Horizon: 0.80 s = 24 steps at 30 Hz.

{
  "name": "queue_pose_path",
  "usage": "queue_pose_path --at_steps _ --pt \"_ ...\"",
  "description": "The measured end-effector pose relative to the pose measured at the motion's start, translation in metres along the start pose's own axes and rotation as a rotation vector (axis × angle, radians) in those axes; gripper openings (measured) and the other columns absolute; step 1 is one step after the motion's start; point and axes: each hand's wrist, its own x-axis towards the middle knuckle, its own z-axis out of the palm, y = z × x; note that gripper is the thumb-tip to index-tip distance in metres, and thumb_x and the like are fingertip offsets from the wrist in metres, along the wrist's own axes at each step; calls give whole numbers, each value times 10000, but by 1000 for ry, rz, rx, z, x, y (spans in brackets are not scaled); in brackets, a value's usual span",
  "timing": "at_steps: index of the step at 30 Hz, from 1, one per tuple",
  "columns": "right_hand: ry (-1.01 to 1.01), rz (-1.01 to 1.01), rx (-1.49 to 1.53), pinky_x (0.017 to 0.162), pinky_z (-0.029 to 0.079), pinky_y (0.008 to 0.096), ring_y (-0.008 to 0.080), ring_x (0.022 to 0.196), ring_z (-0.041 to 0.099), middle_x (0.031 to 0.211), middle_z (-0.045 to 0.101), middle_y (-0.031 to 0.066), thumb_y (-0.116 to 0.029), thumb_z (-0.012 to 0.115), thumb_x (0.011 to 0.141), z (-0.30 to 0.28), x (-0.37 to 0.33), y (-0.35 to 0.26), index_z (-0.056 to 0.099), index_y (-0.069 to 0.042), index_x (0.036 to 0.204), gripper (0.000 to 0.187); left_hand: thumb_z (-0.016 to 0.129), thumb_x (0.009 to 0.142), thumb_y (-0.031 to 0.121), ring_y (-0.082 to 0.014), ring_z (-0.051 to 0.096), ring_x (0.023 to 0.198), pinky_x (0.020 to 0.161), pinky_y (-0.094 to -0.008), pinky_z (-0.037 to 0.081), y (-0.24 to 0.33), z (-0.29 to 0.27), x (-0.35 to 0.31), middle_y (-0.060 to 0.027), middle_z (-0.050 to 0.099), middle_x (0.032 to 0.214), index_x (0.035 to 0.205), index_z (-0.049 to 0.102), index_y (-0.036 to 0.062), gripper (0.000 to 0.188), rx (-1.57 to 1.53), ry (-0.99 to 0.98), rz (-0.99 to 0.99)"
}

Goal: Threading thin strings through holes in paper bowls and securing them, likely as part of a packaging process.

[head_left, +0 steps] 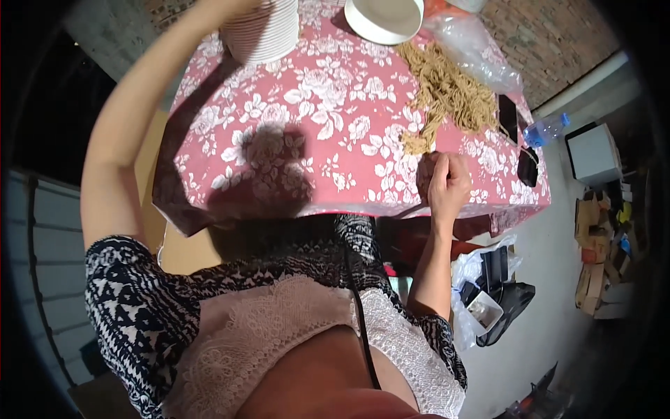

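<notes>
My left hand (227, 8) reaches to the far left of the table, at the top of a tall stack of nested white bowls or tubs (265, 35). The picture's upper edge cuts off its fingers, so their grip is hidden. My right hand (450, 180) is curled closed near the table's front edge, and whatever lies inside it, if anything, does not show. Just beyond it spreads a loose heap of tan cords (453, 91), one end trailing toward the hand. A single round white bowl (384, 19) stands at the far side, behind the heap.
A pink floral cloth (335, 140) covers the table. Clear plastic bags (481, 56), a dark phone (508, 119), a black object (528, 167) and a blue-tinted bottle (546, 130) are at the right. Bags with a white tub (484, 313) and cardboard boxes (593, 258) lie lower right.
</notes>
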Motion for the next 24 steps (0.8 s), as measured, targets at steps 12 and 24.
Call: queue_pose_path --at_steps 12,24 --pt "11 -34 -102 630 472 382 317 679 600 764 583 153 -53 567 898 -4 -1 -12 634 2 803 129 595 845 76 -377 596 911 773 -467 495 -58 134 10 -163 566 1001 1053 528 30 223 486 -55 42" --pt "-19 24 -54 623 484 357 295 685 611 811 610 153 13 573 870 -5 3 -13 643 33 836 80 643 798 52 -331 595 867 728 -437 494 -103 208 52 -124 559 879 913 534 38 160 469 98 117"
